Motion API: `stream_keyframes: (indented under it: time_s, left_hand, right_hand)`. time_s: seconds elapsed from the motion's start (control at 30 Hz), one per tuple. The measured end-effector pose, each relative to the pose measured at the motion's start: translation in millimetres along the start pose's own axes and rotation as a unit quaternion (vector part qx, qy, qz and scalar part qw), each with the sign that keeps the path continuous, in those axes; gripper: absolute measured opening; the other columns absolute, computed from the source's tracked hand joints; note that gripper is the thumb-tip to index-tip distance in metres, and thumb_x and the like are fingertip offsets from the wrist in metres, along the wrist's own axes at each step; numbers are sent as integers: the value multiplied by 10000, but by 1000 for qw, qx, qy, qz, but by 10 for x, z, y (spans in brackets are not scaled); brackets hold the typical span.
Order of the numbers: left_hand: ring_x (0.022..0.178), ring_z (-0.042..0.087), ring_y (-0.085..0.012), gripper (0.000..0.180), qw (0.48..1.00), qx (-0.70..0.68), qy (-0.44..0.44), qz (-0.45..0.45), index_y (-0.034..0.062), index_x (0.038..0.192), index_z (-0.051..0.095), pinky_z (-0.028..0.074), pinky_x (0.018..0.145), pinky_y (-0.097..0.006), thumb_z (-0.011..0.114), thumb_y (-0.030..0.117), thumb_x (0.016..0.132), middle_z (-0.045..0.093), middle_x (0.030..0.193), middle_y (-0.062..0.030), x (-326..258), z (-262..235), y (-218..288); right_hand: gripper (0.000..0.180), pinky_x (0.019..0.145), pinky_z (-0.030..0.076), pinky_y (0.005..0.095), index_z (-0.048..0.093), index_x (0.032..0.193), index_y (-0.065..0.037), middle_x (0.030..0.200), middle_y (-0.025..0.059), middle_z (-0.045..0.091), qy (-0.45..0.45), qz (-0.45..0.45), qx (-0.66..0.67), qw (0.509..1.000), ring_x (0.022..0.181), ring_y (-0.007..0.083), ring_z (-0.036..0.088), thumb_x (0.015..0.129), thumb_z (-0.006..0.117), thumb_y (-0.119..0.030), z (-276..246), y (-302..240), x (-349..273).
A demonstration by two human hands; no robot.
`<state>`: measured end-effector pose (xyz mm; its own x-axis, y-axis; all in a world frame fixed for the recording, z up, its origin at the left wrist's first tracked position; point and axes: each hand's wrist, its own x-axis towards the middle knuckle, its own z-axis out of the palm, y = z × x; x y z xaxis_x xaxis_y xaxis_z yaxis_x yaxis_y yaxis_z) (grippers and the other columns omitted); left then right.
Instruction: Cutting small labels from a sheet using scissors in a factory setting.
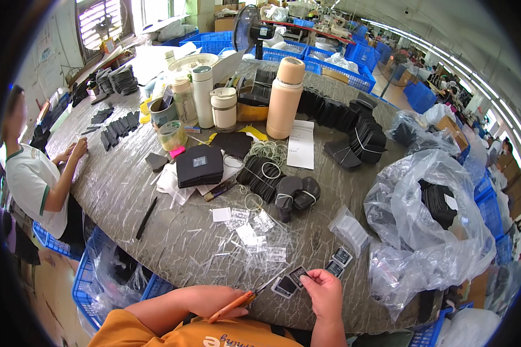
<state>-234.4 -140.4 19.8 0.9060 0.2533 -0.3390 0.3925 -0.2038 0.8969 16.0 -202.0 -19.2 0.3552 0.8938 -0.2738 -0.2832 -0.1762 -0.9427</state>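
My left hand (217, 302) is closed around orange-handled scissors (231, 306), whose thin metal blades point right and away from me. Between the thumb and fingers of my right hand (324, 289) is a small black label (298, 277) with pale print. Just beside it, another black label with a white border (284, 287) lies on the table near the blade tips. Farther right lie more such labels (341, 256). White printed slips (247, 234) and thin clear offcuts are scattered beyond my hands.
A large clear bag (428, 214) with black pieces stands at the right. Bundled black pieces (260, 177), a stack of black panels (200, 166), a peach bottle (285, 98) and other cups stand farther back. A co-worker (40, 185) works at the left edge near blue crates (90, 295).
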Motion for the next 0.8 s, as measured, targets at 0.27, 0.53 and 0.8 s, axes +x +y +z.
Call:
stream_keyframes:
  time_s: [0.27,0.53,0.8]
  left_hand:
    - [684,540,-360,333,999,-15,-18,-25,-11,938,459,410,620,-412,462,322,928,557,748,-191,23,-9,25]
    - [657,534,-369,330,999,-14,-16,-26,-17,922,451,403,598,-418,461,314,928,552,719,-204,27,-2,37]
    - [662,540,-383,326,1000,-10,-6,-9,-23,919,456,407,595,-419,463,302,925,554,725,-212,29,-6,64]
  right_hand:
    - [88,567,453,164,609,848,45,745,48,631,-58,63,108,991,611,61,568,781,664,31,27,11,96]
    - [100,549,451,158,611,848,51,727,47,629,-74,72,117,988,596,60,566,772,672,33,70,-26,87]
    - [90,534,449,158,612,831,37,722,42,628,-80,75,121,987,589,58,564,769,677,29,82,-4,91]
